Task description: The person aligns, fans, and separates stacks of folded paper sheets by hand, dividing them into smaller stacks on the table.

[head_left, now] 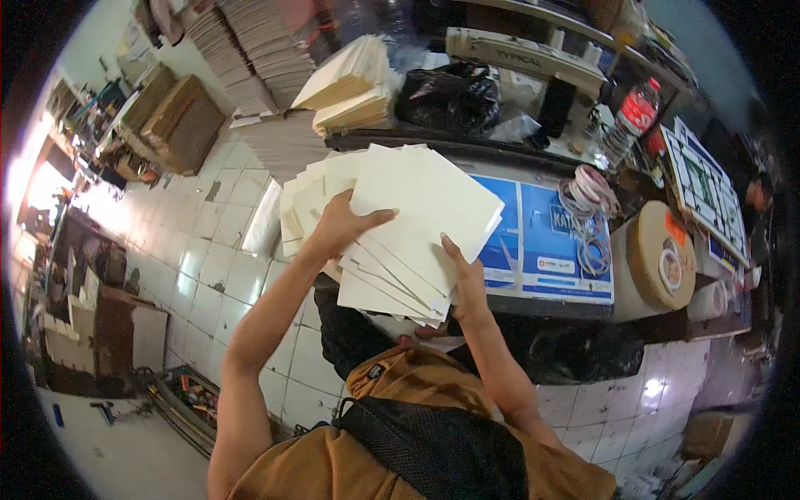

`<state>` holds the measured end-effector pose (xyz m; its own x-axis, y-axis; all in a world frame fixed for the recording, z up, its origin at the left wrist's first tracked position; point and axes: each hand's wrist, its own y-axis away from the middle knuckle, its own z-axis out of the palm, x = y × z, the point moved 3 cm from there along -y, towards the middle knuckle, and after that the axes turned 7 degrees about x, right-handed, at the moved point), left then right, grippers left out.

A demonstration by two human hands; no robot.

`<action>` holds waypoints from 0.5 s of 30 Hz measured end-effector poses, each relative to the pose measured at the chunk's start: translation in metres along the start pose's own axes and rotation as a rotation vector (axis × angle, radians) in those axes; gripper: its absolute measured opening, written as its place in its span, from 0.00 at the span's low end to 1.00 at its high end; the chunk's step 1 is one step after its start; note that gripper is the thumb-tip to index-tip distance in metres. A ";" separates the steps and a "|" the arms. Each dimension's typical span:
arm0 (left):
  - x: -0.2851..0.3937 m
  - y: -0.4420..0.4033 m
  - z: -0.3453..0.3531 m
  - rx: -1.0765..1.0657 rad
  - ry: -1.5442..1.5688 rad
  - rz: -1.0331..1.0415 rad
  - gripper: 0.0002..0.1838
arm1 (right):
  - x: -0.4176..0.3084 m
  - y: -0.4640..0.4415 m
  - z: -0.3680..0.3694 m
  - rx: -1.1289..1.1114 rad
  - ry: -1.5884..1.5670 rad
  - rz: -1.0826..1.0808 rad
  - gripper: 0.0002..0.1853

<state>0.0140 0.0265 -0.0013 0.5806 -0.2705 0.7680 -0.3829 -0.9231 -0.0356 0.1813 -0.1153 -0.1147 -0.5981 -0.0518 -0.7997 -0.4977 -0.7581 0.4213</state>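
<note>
A fanned stack of cream card sheets point(421, 196) is held up between my two hands, above my lap at the table's near edge. My left hand point(343, 223) grips the stack from its left side, thumb lying across the top sheet. On the right, my right hand point(465, 279) pinches the lower right edge, thumb on top and the fingers hidden beneath. Several sheets splay out of line at the left and along the bottom.
A blue printed sheet point(542, 242) covers the tabletop, with rolls of tape point(590, 193) on it. Behind stand more cream sheets point(354, 83), a black plastic bag point(450, 98) and a red-labelled bottle point(631, 121). A large tan roll point(661, 254) lies right. Cardboard boxes point(185, 125) stand left.
</note>
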 end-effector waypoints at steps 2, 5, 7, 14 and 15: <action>-0.001 0.006 -0.007 0.096 -0.022 0.002 0.40 | -0.010 0.005 0.003 0.033 0.127 -0.073 0.39; 0.024 0.016 0.037 0.124 0.278 0.089 0.36 | -0.062 0.012 -0.040 0.076 0.246 -0.313 0.35; 0.042 0.023 0.060 0.142 0.429 0.220 0.34 | -0.082 0.004 -0.068 0.079 0.224 -0.465 0.32; 0.071 0.019 0.125 -0.017 0.538 0.394 0.35 | -0.128 -0.005 -0.157 0.057 0.529 -0.733 0.31; 0.071 0.019 0.128 -0.022 0.507 0.462 0.36 | -0.128 -0.006 -0.168 0.062 0.577 -0.721 0.32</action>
<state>0.1398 -0.0450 -0.0296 -0.0520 -0.4692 0.8816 -0.5282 -0.7362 -0.4230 0.3663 -0.2138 -0.0868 0.2672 0.0909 -0.9593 -0.6702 -0.6978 -0.2528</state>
